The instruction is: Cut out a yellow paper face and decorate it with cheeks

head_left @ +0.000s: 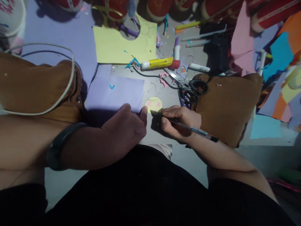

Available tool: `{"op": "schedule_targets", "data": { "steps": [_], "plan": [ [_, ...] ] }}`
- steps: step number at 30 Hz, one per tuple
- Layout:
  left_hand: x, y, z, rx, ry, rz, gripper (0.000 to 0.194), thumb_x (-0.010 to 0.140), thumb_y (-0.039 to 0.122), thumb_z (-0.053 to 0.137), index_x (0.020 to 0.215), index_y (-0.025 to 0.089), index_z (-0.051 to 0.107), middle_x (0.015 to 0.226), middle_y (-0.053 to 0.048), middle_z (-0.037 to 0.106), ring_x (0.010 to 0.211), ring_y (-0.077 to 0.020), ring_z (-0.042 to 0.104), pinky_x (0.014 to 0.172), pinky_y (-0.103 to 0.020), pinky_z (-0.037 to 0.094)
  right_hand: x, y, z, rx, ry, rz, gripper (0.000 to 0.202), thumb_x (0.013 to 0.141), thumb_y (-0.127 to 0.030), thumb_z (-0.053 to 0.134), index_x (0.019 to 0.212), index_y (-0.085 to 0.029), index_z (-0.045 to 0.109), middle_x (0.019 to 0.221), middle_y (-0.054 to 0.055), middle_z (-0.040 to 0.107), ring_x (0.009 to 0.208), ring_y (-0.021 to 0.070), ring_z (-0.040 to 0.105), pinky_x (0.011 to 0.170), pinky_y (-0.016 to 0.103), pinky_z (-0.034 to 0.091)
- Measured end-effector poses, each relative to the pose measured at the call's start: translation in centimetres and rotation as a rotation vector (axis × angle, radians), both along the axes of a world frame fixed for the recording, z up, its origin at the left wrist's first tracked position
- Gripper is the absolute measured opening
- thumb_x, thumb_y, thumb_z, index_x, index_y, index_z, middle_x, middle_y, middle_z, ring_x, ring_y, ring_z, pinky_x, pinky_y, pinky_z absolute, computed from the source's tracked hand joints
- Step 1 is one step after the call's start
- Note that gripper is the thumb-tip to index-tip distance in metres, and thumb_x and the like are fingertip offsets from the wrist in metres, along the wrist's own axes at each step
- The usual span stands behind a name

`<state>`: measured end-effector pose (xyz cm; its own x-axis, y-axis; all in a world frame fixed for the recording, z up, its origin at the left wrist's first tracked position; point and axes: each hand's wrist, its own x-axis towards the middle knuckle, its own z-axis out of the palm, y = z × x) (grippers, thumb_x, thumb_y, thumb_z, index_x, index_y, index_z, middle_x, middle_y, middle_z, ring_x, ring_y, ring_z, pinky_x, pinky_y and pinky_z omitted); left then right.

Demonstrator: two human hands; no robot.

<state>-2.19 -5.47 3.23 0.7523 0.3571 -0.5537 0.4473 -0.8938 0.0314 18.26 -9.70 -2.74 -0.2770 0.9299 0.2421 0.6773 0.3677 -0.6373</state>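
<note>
A small yellow paper circle [154, 106] with two pink spots lies on the table in front of me. My left hand [127, 125] is palm down at its left, one fingertip pressing by the circle's left edge, the other fingers partly bent and hidden; it grips nothing. With my right hand [180, 121] I pinch a clear-barrelled pen [197, 130] with a dark end, its tip at the circle's lower edge. A lilac paper sheet [117, 94] bearing a small blue V-shaped piece [112, 87] lies just beyond my left hand.
Black-handled scissors [191, 91], a yellow glue stick [157, 63] and a white marker [199, 67] lie beyond my right hand. Brown cushions [225, 110] flank the work area. A white cable [71, 72] loops at left. Red cups [158, 9] line the back; paper scraps lie about.
</note>
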Motion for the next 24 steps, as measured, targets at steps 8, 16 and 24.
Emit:
{"op": "schedule_targets", "data": {
  "steps": [8, 16, 24],
  "plan": [
    [-0.1, -0.1, 0.0, 0.018, 0.001, -0.011, 0.059, 0.089, 0.005, 0.047, 0.148, -0.001, 0.041, 0.073, -0.006, 0.068, 0.063, -0.0141, 0.060, 0.070, -0.032, 0.040, -0.1, 0.0, -0.2, 0.019, 0.008, 0.003, 0.011, 0.087, -0.030, 0.065, 0.087, -0.028, 0.054, 0.081, 0.001, 0.078, 0.073, 0.0184, 0.077, 0.059, 0.030, 0.061],
    [0.0, -0.1, 0.0, 0.006, -0.004, 0.011, 0.059, 0.090, 0.008, 0.050, 0.147, 0.001, 0.043, 0.068, -0.004, 0.065, 0.062, -0.0144, 0.059, 0.070, -0.032, 0.040, 0.0, -0.2, 0.3, -0.036, 0.040, 0.009, 0.009, 0.087, -0.029, 0.066, 0.086, -0.025, 0.058, 0.081, 0.003, 0.077, 0.075, 0.0193, 0.077, 0.059, 0.029, 0.061],
    [0.0, -0.2, -0.2, -0.007, 0.004, 0.043, 0.063, 0.088, 0.008, 0.053, 0.150, 0.002, 0.040, 0.069, -0.004, 0.064, 0.063, -0.0149, 0.059, 0.074, -0.034, 0.041, 1.8, 0.2, -2.1, 0.105, 0.381, -0.110, 0.019, 0.085, -0.042, 0.068, 0.086, -0.027, 0.056, 0.069, 0.000, 0.067, 0.064, 0.0192, 0.071, 0.054, 0.034, 0.062]
  ]
}}
